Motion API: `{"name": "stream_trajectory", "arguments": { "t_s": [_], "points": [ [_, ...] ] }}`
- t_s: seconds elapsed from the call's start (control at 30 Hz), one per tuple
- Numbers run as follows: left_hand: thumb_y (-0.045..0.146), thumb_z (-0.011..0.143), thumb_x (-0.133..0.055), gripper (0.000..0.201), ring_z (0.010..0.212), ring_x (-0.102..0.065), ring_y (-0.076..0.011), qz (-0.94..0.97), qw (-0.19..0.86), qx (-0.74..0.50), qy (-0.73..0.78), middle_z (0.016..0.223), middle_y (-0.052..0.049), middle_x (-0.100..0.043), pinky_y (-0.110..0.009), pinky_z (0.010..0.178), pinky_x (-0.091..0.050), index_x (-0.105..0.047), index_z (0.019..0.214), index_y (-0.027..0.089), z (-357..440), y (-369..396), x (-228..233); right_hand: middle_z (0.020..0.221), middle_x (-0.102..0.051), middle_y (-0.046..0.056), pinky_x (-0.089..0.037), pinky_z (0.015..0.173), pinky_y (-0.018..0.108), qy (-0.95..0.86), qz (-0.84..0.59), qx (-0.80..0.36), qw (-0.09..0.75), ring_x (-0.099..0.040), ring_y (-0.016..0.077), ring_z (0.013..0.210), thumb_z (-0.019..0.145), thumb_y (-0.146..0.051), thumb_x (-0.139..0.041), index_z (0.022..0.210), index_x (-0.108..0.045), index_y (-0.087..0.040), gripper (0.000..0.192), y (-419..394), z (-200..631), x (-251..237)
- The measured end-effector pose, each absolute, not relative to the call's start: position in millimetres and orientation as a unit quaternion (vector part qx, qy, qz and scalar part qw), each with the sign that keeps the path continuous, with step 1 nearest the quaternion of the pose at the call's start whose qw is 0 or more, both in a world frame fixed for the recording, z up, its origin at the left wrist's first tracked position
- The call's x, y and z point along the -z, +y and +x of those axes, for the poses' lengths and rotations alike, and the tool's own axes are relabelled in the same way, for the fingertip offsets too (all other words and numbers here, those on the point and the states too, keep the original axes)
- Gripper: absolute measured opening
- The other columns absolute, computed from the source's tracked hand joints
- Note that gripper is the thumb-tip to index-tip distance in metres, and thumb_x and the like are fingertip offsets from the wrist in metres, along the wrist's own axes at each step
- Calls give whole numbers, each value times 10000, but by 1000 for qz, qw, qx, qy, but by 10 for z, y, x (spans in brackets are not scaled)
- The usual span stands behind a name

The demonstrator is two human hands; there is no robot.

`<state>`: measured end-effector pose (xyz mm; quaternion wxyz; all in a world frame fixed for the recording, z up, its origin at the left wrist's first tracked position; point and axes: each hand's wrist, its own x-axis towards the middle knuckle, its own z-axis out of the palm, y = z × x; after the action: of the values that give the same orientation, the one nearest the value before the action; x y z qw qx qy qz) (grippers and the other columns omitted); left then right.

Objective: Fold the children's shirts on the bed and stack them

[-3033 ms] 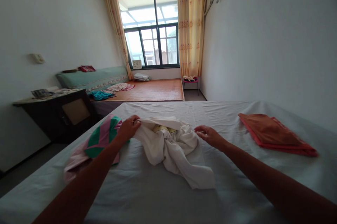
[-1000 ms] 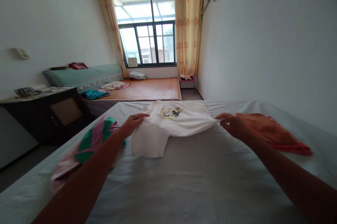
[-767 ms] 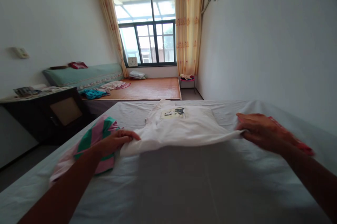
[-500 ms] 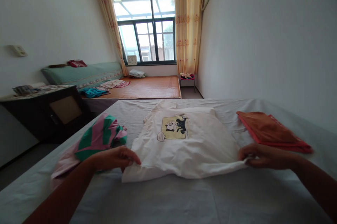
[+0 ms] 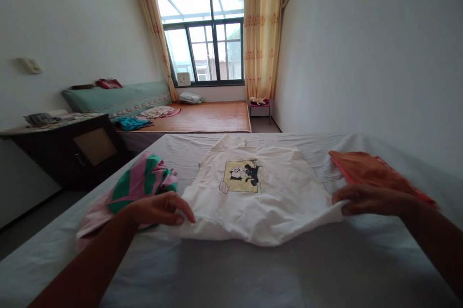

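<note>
A white T-shirt [image 5: 275, 192] with a yellow cartoon print lies spread face up on the bed [image 5: 231, 269], collar pointing away from me. My left hand [image 5: 159, 207] pinches its near left hem corner. My right hand [image 5: 369, 200] grips the near right hem corner, which is slightly lifted off the sheet. Both my arms reach in from the bottom of the view.
A crumpled pink-and-green striped garment [image 5: 139, 185] lies left of the shirt. A folded orange cloth [image 5: 372, 170] rests at the right, near the wall. A dark cabinet [image 5: 72, 148] stands left of the bed. Beyond are a second bed with a mat [image 5: 202, 117] and a small stool [image 5: 260, 104].
The bunched white shirt was shaken open, pulled toward me by its hem corners and laid flat, print upward. My hands came nearer to me and further apart.
</note>
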<state>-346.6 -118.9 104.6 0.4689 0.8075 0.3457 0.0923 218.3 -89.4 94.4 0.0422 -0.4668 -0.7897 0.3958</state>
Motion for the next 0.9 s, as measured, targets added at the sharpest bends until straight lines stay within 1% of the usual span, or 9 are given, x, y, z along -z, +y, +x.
{"name": "stream_trajectory", "arguments": {
  "t_s": [0.13, 0.23, 0.37, 0.43, 0.5, 0.6, 0.67, 0.73, 0.9],
  "points": [
    [468, 813, -596, 418, 649, -591, -138, 773, 535, -5, 342, 773, -72, -691, -184, 607, -481, -722, 993, 112, -3471, -1114, -1073, 799, -676, 26, -494, 710, 300, -774, -447, -448, -12, -622, 213, 774, 682, -551, -662, 903, -722, -201, 418, -827, 2078, -1033],
    [522, 807, -569, 487, 478, -555, -140, 720, 571, 86, 385, 585, -35, -644, -209, 468, -464, -680, 1113, 159, -3506, -1088, -1063, 844, -703, 38, -504, 720, 306, -758, -422, -495, -48, -648, 215, 801, 707, -572, -636, 980, -711, -210, 460, -772, 2004, -1013],
    [551, 822, -512, 479, 387, -486, -122, 742, 456, -8, 492, 456, -3, -558, -198, 412, -407, -703, 1048, 174, -3494, -844, -1056, 1029, -692, 110, -501, 821, 358, -787, -474, -381, 106, -640, 242, 954, 840, -655, -378, 1091, -660, -183, 605, -514, 1797, -851],
    [546, 816, -511, 465, 498, -560, -142, 779, 336, -94, 521, 546, -22, -618, -212, 515, -460, -715, 1012, 177, -3371, -631, -989, 1239, -605, 124, -421, 972, 406, -817, -487, -256, 172, -545, 259, 1152, 873, -646, -296, 1210, -591, -194, 636, -360, 1593, -685],
    [539, 826, -486, 488, 797, -644, -201, 802, 228, -157, 530, 874, -74, -706, -263, 739, -500, -676, 1109, 190, -3202, -434, -840, 1404, -466, 90, -316, 1072, 424, -851, -467, -180, 160, -403, 249, 1300, 888, -627, -280, 1344, -469, -231, 633, -248, 1379, -481],
    [534, 849, -449, 581, 1308, -381, -265, 846, 151, -114, 498, 1433, -103, -418, -358, 1063, -309, -502, 1333, 217, -3045, -274, -518, 1493, -329, 25, -218, 1125, 431, -884, -444, -115, 89, -261, 233, 1380, 901, -614, -258, 1418, -361, -286, 621, -167, 1239, -196],
    [526, 886, -375, 610, 1398, -205, -262, 845, 122, -64, 516, 1521, -85, -246, -404, 1120, -190, -376, 1415, 223, -3061, -255, -320, 1511, -283, 20, -193, 1133, 435, -875, -473, -79, 64, -224, 227, 1393, 909, -608, -219, 1439, -317, -281, 631, -129, 1331, -58],
    [487, 918, -301, 607, 1414, -143, -256, 820, 89, -38, 564, 1534, -91, -190, -424, 1130, -146, -302, 1448, 192, -3138, -261, -183, 1513, -272, 41, -191, 1133, 429, -850, -522, -44, 61, -223, 220, 1393, 914, -598, -183, 1449, -299, -247, 651, -84, 1513, 34],
    [329, 930, -264, 546, 1390, -233, -259, 768, 23, -29, 640, 1489, -152, -302, -412, 1114, -196, -350, 1420, 105, -3275, -218, -87, 1501, -305, 57, -214, 1130, 410, -823, -565, -6, 62, -253, 211, 1384, 909, -597, -163, 1444, -313, -217, 674, 12, 1827, 164]
  ]
}}
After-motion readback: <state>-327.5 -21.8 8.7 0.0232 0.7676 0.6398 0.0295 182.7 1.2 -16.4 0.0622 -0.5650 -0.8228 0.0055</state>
